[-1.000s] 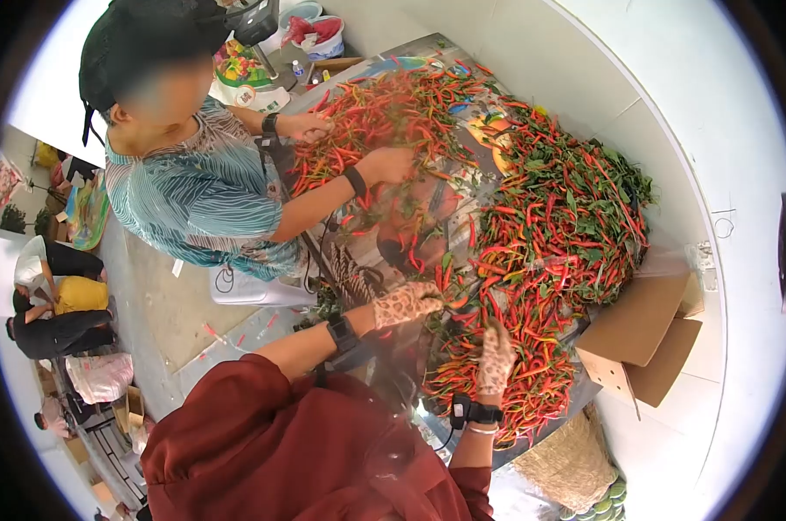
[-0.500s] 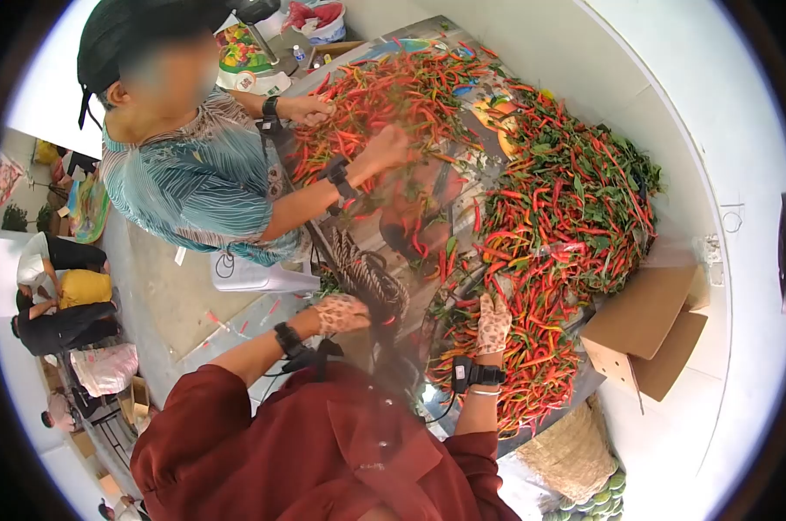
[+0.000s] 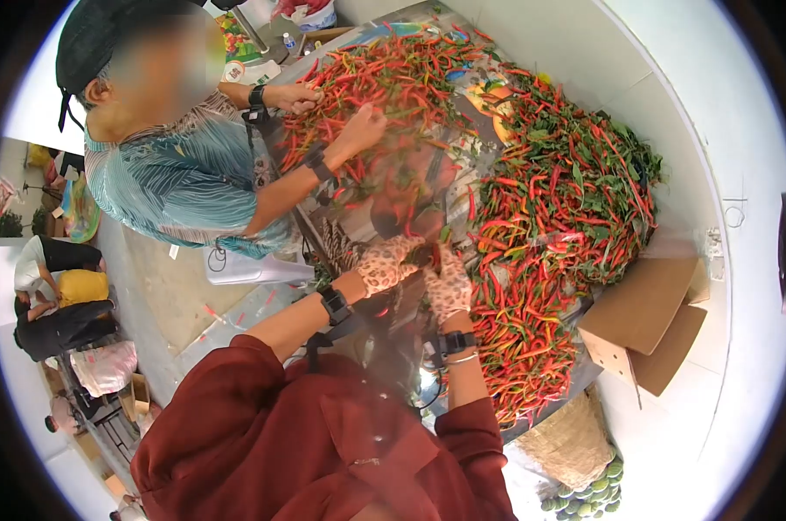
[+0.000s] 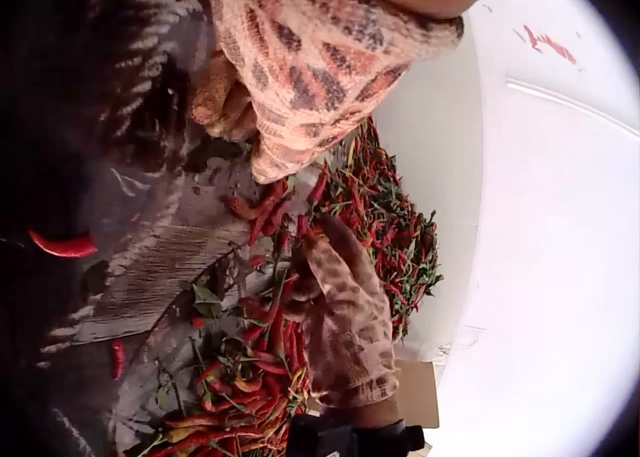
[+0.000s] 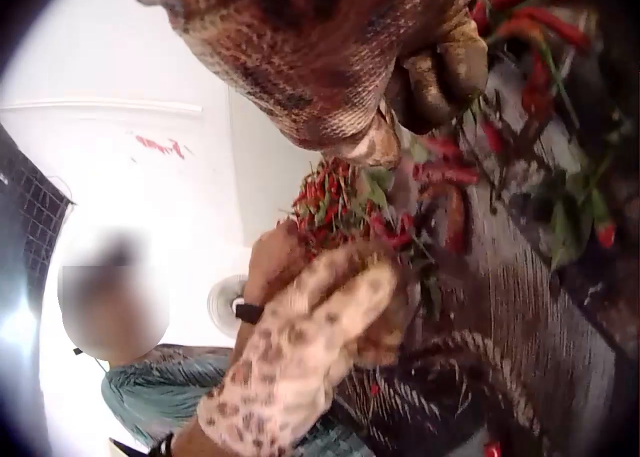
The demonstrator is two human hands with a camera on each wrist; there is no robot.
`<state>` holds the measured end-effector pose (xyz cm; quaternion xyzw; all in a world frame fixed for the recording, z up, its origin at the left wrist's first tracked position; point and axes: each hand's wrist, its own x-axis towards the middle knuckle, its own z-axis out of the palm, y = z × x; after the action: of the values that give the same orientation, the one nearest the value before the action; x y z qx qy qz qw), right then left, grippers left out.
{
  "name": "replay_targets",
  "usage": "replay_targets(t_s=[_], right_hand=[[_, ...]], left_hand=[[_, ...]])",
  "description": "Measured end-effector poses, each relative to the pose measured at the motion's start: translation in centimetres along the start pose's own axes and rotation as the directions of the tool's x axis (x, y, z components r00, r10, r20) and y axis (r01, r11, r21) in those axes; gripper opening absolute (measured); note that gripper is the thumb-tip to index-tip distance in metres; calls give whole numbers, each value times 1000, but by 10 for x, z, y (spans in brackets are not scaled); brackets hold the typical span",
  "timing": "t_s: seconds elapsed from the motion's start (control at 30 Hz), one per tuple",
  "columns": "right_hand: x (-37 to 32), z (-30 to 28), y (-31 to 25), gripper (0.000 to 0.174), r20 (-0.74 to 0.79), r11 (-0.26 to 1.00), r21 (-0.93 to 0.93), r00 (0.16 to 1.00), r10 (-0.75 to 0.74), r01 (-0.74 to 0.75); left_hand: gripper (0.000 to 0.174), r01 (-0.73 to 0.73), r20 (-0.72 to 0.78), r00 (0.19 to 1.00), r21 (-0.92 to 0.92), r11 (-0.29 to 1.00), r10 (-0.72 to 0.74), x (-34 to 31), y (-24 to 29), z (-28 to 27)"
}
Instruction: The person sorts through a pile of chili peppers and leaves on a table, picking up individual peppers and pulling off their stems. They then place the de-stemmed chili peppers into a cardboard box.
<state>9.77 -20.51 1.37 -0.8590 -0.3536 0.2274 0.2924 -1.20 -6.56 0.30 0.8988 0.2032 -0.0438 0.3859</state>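
Observation:
I wear leopard-print gloves on both hands. My left hand (image 3: 391, 260) and right hand (image 3: 449, 286) meet at the near edge of a big heap of red and orange chilies (image 3: 532, 295) on the table (image 3: 384, 213). In the left wrist view, my right hand (image 4: 340, 307) curls its fingers round a red chili, with my left hand (image 4: 300, 67) just above. In the right wrist view, my left hand (image 5: 320, 337) pinches the leafy chili close under my right hand (image 5: 330, 57).
Across the table a person in a teal striped top (image 3: 184, 182) picks through another chili pile (image 3: 384, 78). A leafy chili heap (image 3: 584, 174) lies at the far right. Cardboard boxes (image 3: 644, 321), a woven basket (image 3: 571, 460) and a white stool (image 3: 254, 269) stand nearby.
My left hand dropped back toward my body, then came forward again to meet the right. My right hand moved off the pile's top, up and left to its edge.

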Motion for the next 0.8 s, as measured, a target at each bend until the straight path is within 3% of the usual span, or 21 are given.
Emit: replay_targets(t_s=[0.07, 0.13, 0.2, 0.27, 0.3, 0.33, 0.4, 0.43, 0.47, 0.53, 0.57, 0.73, 0.8], right_hand=[[6, 12, 3, 53, 108, 997, -32, 992, 69, -66], [4, 19, 9, 49, 82, 994, -63, 992, 94, -89], [2, 25, 21, 44, 5, 999, -22, 999, 46, -45], [-2, 18, 23, 38, -67, 998, -41, 997, 35, -38], [-7, 6, 19, 37, -33, 995, -3, 995, 97, -97], [-9, -4, 17, 35, 0, 987, 32, 988, 155, -155], [-12, -7, 29, 31, -56, 991, 67, 991, 118, -114], [-13, -11, 29, 30, -32, 979, 107, 984, 177, -173], [-14, -14, 29, 30, -7, 960, 147, 970, 241, -238], [-11, -7, 40, 30, -45, 975, 93, 977, 209, -204], [-10, -5, 39, 30, -83, 986, 58, 984, 160, -156], [5, 7, 28, 32, -142, 993, 105, 987, 71, -56], [13, 13, 24, 35, -42, 996, -88, 999, 29, -33]], left_hand=[[56, -54, -11, 998, 67, 996, 54, 8, -1, 8], [56, -17, 14, 1000, 95, 995, 16, 15, -5, 11], [49, -60, -55, 996, 65, 996, 64, 14, -11, 16], [41, -80, 24, 997, 42, 996, 79, 12, -20, 24], [34, -186, -42, 980, 138, 973, 193, 14, -40, 45], [34, -188, -44, 980, 135, 973, 195, 13, -39, 45], [31, -198, 148, 977, 375, 906, 152, 13, -39, 41], [22, -317, 17, 940, 404, 858, 340, 2, -42, 38], [22, -313, 16, 942, 405, 859, 336, 1, -46, 36], [17, -272, 180, 956, 236, 933, 233, -1, -54, 35], [17, -271, 182, 956, 236, 933, 232, -5, -60, 36], [18, -371, -62, 928, -85, 925, 367, -37, -103, 54], [19, -410, -90, 910, -35, 912, 405, -40, -102, 53]])
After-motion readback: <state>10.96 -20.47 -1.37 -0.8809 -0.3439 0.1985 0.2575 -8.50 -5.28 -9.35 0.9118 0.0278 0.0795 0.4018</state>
